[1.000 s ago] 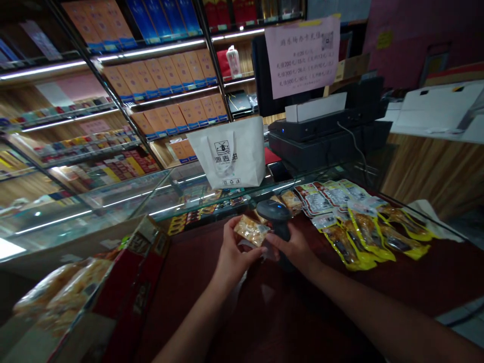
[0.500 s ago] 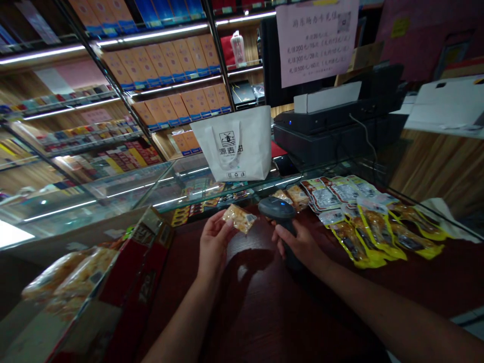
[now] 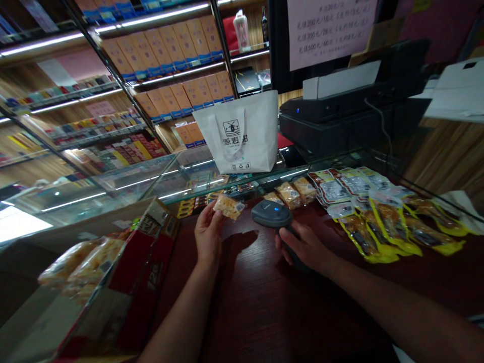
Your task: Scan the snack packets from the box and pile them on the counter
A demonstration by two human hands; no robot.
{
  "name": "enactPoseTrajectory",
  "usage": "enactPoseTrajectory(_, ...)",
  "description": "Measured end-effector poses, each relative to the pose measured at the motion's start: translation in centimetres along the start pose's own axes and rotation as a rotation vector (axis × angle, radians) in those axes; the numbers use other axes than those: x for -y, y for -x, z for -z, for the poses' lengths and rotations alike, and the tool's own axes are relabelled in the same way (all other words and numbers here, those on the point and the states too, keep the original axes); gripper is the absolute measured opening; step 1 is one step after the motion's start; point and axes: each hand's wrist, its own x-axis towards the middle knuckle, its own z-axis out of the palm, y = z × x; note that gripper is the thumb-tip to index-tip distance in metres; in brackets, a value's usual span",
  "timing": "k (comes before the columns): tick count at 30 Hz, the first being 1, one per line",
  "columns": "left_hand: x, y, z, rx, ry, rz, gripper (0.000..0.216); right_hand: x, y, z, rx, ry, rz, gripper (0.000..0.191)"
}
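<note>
Between thumb and fingers, my left hand [image 3: 208,233] pinches a small clear-wrapped pastry [image 3: 229,207] with a pale label at its right end. My right hand [image 3: 302,244] is wrapped round the handle of a dark barcode scanner [image 3: 270,214], a blue light lit on its top. The scanner's head points left toward the wrapped pastry, with a gap between them. Behind the scanner, several similar wrapped pastries [image 3: 289,195] lie on the dark red counter [image 3: 242,302].
Vacuum-packed meat with yellow edging [image 3: 393,222] and flat silvery packets [image 3: 330,186] lie at right. A white tote bag [image 3: 238,133] stands behind on a glass case. An open carton [image 3: 139,267] with larger wrapped packs [image 3: 94,262] fills the left. Dark register equipment [image 3: 333,126] stands back right.
My left hand with the wrapped pastry has moved slightly left and up. The scanner's head has shifted a little left. The view has tilted down and turned slightly, and more wrapped pastries show behind the scanner.
</note>
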Motion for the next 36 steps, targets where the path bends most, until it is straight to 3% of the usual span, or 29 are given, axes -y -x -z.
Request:
enactPoseTrajectory(17,-1.1,0.4,-0.4,-0.015,-0.027,-0.030,0.044,-0.1,0.3,0.0,-0.009,-0.004,-0.075,0.048)
enactPoseTrajectory(21,-4.9,0.9,-0.4,-0.038,-0.096,-0.166,0.040,-0.5,0.5,0.0,-0.051,0.031,-0.158,0.052)
enactPoseTrajectory(25,-11.6,1.4,0.5,-0.068,-0.200,-0.271,0.041,-0.9,0.6,0.1,-0.042,0.015,-0.199,0.054)
enactPoseTrajectory(28,-17.5,0.5,2.9,-0.106,-0.366,-0.317,0.045,-1.0,0.7,0.3,-0.041,0.013,-0.216,0.056)
enactPoseTrajectory(31,-22.3,-2.3,7.3,-0.176,-0.603,-0.330,0.046,-1.1,0.7,0.4,-0.035,0.017,-0.246,0.057)
enactPoseTrajectory(33,-24.3,-4.7,11.0,-0.234,-0.743,-0.275,0.042,-1.1,0.7,0.3,-0.039,0.015,-0.244,0.056)
enactPoseTrajectory(36,-25.0,-7.7,15.9,-0.269,-0.896,-0.069,0.024,-1.0,0.7,0.1,-0.032,0.000,-0.215,0.055)
